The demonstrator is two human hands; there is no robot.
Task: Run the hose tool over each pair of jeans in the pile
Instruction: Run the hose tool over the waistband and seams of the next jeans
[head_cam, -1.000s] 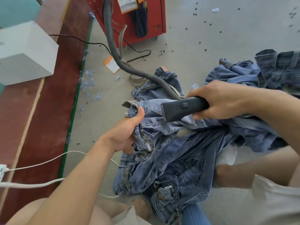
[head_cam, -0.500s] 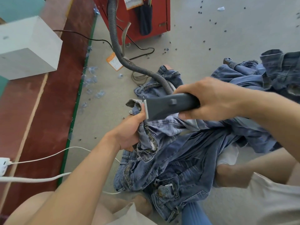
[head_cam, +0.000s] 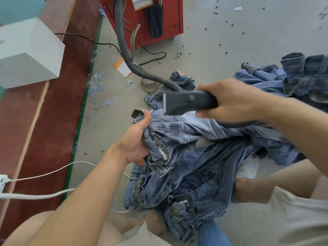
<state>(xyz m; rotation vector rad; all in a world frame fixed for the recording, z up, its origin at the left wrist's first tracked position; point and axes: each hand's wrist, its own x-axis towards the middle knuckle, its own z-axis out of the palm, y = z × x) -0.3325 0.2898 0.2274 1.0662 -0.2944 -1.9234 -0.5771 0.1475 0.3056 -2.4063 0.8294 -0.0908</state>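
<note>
A pile of blue jeans [head_cam: 204, 176] lies on the grey floor between my legs, with more denim heaped at the right [head_cam: 300, 80]. My left hand [head_cam: 136, 139] grips a bunched fold of the top pair of jeans [head_cam: 177, 128] near its waistband. My right hand [head_cam: 230, 102] holds the dark grey hose tool [head_cam: 186, 102], whose flat nozzle mouth points left and hovers just above that pair. A ribbed grey hose [head_cam: 127, 55] curves from the red machine down to the tool.
A red machine cabinet [head_cam: 159, 23] stands at the top centre with black cables on the floor beside it. A white box [head_cam: 28, 52] sits on the red-brown ledge at the left. White cords [head_cam: 40, 196] run from a socket strip at the left edge. Small scraps dot the floor.
My right hand has swept the hose tool leftward across the top jeans, then lifted it slightly off the denim. My left hand has kept its hold on the fold.
</note>
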